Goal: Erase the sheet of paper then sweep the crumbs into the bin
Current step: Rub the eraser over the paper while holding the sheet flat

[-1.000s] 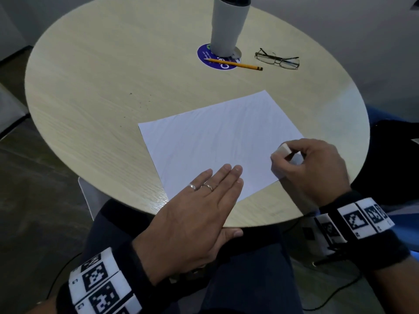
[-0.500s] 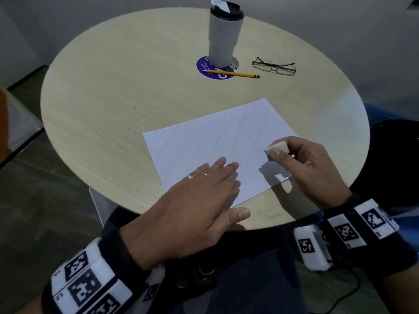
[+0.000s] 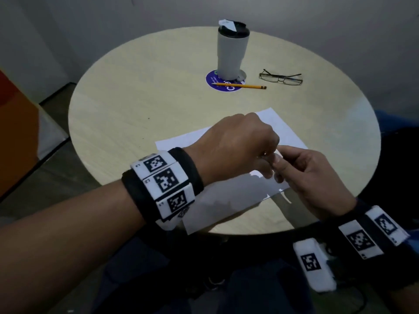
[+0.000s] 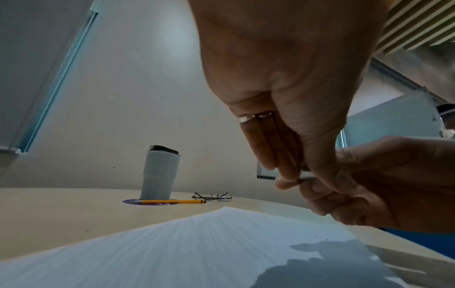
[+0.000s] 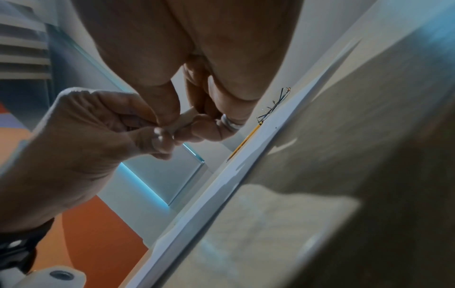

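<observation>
The white sheet of paper (image 3: 283,130) lies flat on the near side of the round wooden table (image 3: 158,98). Both hands are raised above it and meet over its right half. My left hand (image 3: 265,152) comes in from the left with its fingers curled down, pinching the small white eraser (image 4: 306,174). My right hand (image 3: 280,163) pinches the same eraser (image 5: 185,117) from the other side. Most of the eraser is hidden by the fingers. A few dark specks (image 3: 148,118) lie on the table left of the sheet. No bin is in view.
A grey tumbler (image 3: 231,53) stands on a purple round sticker at the far side. A yellow pencil (image 3: 240,85) lies in front of it and a pair of glasses (image 3: 281,78) to its right. An orange panel (image 3: 13,132) stands at the left, off the table.
My left hand has lifted off the paper and risen to the right hand. The right hand has raised the eraser off the sheet, and both now pinch it.
</observation>
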{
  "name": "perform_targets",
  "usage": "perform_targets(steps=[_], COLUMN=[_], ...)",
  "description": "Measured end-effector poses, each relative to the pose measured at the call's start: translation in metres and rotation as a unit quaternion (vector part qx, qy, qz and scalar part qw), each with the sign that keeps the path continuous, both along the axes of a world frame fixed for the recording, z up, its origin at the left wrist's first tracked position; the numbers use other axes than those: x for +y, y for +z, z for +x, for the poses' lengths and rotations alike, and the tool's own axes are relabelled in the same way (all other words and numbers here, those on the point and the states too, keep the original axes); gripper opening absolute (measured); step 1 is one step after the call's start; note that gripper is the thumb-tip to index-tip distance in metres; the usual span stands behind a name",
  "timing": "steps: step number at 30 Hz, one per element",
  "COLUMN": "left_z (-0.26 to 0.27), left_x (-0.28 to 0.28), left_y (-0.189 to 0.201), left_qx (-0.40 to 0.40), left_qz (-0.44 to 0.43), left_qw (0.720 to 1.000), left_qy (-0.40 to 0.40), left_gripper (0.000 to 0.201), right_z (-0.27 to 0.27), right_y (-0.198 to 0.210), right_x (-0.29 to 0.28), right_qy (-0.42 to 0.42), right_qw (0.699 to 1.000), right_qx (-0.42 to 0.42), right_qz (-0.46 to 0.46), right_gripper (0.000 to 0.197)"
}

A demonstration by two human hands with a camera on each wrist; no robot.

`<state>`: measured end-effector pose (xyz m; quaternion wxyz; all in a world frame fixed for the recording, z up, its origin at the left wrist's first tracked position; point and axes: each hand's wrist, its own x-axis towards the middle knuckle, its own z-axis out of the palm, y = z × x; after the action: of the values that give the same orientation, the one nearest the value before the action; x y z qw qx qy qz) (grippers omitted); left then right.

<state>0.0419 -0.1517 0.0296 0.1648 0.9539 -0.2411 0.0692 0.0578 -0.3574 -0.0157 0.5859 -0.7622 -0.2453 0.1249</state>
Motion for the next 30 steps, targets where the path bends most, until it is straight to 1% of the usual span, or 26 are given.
perform_targets(steps=[4,5,7,10,12,14,16,17,18,19,21,22,23,25,28,29,30], left_z=[0.009,0.011,0.016,0.026,0.030,0.029,0.028,0.027,0.026,0.023,0.011,0.005,0.000,-0.002,0.007,0.009,0.011], left_x=[0.001,0.002,0.003,0.006,0.007,0.007,0.003,-0.002,-0.009,-0.018,-0.039,-0.049,-0.056,-0.059,-0.044,-0.038,-0.031], left_y=[-0.003,-0.003,-0.004,-0.008,-0.008,-0.009,-0.014,-0.019,-0.026,-0.033,-0.046,-0.052,-0.058,-0.066,-0.064,-0.062,-0.060], left_qx=[-0.009,-0.010,-0.009,-0.018,0.012,0.049,0.055,0.046,0.044,0.057,0.124,0.163,0.196,0.222,0.227,0.224,0.224], left_qz=[-0.028,-0.035,-0.034,0.017,0.063,0.093,0.135,0.156,0.168,0.171,0.184,0.186,0.178,0.174,0.233,0.258,0.279], left_qw=[0.998,0.998,0.998,0.999,0.998,0.994,0.989,0.987,0.985,0.984,0.973,0.966,0.962,0.957,0.943,0.938,0.934], left_qy=[-0.052,-0.059,-0.060,-0.029,-0.003,0.016,0.017,0.014,0.007,-0.013,-0.065,-0.075,-0.074,-0.071,-0.074,-0.055,-0.017], left_gripper=[0.011,0.011,0.015,0.033,0.046,0.055,0.044,0.037,0.035,0.043,0.077,0.090,0.098,0.101,0.095,0.097,0.102], right_z=[0.005,0.007,0.012,0.018,0.025,0.034,0.041,0.044,0.045,0.046,0.048,0.049,0.048,0.045,0.043,0.042,0.042], right_y=[0.003,0.004,0.006,0.005,-0.001,-0.009,-0.017,-0.021,-0.024,-0.028,-0.034,-0.035,-0.035,-0.034,-0.033,-0.033,-0.032], right_x=[-0.005,-0.007,-0.012,-0.019,-0.024,-0.031,-0.037,-0.039,-0.040,-0.040,-0.041,-0.041,-0.040,-0.039,-0.037,-0.036,-0.035], right_qy=[0.013,0.019,0.020,-0.020,-0.074,-0.129,-0.165,-0.175,-0.180,-0.184,-0.190,-0.187,-0.182,-0.177,-0.182,-0.183,-0.185], right_qw=[1.000,1.000,0.999,0.999,0.997,0.988,0.977,0.973,0.970,0.966,0.960,0.957,0.954,0.949,0.945,0.944,0.944], right_qx=[0.010,0.015,0.021,0.024,-0.012,-0.056,-0.087,-0.089,-0.083,-0.073,-0.068,-0.076,-0.084,-0.093,-0.092,-0.090,-0.086], right_qz=[-0.013,-0.015,-0.020,-0.012,-0.030,-0.065,-0.104,-0.123,-0.142,-0.163,-0.195,-0.208,-0.221,-0.243,-0.257,-0.260,-0.261], right_gripper=[0.026,0.024,0.020,0.027,0.027,0.021,0.016,0.014,0.011,0.011,0.011,0.013,0.015,0.015,0.011,0.009,0.008])
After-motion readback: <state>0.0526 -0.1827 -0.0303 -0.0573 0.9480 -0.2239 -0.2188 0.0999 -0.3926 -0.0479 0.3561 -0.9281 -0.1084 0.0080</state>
